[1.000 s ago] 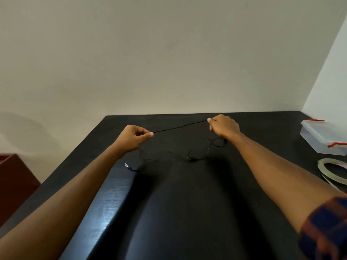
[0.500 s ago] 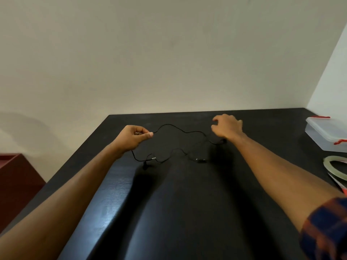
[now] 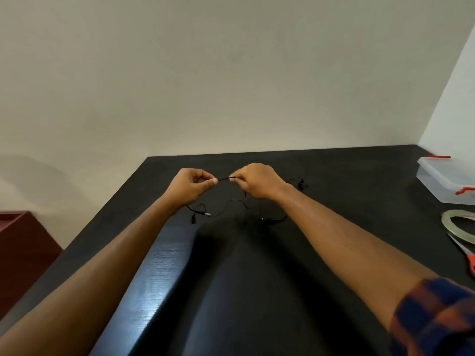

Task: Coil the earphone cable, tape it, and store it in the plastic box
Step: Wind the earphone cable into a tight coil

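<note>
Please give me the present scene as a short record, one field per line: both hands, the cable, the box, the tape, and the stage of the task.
left hand: pinches the cable above the table
right hand: pinches the cable, close to the left hand
cable: short stretch between the hands; rest lies loose on the table
box: far right, lid on
tape: roll lying flat, nearer than the box
scissors: beside the tape, partly out of view
stage: cable not yet coiled or taped
</note>
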Demonstrator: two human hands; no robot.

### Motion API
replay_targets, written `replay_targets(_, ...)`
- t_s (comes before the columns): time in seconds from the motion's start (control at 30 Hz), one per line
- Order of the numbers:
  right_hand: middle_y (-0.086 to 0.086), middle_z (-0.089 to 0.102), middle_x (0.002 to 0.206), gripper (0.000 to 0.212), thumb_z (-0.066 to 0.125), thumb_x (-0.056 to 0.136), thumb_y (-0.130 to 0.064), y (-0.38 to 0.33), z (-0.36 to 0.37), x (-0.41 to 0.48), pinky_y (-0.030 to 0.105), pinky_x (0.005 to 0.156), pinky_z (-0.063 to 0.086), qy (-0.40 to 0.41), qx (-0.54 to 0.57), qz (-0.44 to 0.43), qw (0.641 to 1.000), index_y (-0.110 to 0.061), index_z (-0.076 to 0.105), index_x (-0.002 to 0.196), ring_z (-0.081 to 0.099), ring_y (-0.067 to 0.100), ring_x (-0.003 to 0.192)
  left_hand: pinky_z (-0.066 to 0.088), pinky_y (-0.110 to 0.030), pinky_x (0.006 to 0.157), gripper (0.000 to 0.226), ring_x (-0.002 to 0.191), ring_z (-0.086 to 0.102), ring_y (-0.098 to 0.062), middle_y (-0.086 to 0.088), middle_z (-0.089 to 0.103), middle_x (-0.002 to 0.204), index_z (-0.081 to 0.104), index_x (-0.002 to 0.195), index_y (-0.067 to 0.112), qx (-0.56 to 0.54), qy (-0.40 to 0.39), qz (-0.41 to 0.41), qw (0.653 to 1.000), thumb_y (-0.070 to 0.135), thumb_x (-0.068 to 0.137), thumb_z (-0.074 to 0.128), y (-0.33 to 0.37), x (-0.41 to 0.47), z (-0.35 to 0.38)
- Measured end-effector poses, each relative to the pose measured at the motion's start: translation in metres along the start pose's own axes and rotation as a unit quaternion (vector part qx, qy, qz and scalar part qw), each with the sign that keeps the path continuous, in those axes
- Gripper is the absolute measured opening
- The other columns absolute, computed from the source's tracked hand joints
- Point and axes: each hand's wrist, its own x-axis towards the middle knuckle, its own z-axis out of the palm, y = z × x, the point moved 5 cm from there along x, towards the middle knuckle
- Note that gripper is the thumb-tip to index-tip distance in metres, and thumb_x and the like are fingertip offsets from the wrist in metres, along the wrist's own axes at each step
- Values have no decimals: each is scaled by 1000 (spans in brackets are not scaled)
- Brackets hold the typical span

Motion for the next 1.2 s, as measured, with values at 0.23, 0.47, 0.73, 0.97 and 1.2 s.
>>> replay_targets(0.23,-2,74,113,36,43,107,-42,52,1,-11,38,78,56,10,-78,103,992,-24,74,114,68,24,105,40,-20,49,21,42,39,-3,9,50,46,76,84,22,39,-50,-17,998,39,93,68,-6,-5,2)
replay_targets(0.47,1,71,89,33,48,105,-32,77,-8,-16,36,69,52,19,-87,168,982,-20,72,86,68,27,93,48,-14,52,15,51,51,-5,3,55,58,75,92,21,12,-62,-9,998,26,98,63,5,-7,9)
replay_targets(0.73,-11,70,111,44,66,89,-19,13,-2,-6,32,89,52,-37,199,48,978,-35,66,129,63,8,103,43,-18,50,22,46,46,-3,3,52,55,76,95,16,20,-41,2,999,34,97,63,13,-4,12)
replay_targets(0.97,-11,64,83,25,47,104,-32,-28,-1,5,37,77,45,-57,212,1,976,-26,69,93,58,9,80,39,-20,49,36,50,41,-9,4,42,58,76,87,14,-126,-48,-61,989,37,103,53,1,-9,-3)
replay_targets(1.2,4,47,67,46,42,106,-46,-28,3,10,30,69,40,-145,248,23,958,-20,53,68,43,17,62,43,-25,58,37,60,48,-10,4,50,64,72,86,17,-26,-78,-90,992,40,104,50,-43,-14,-27)
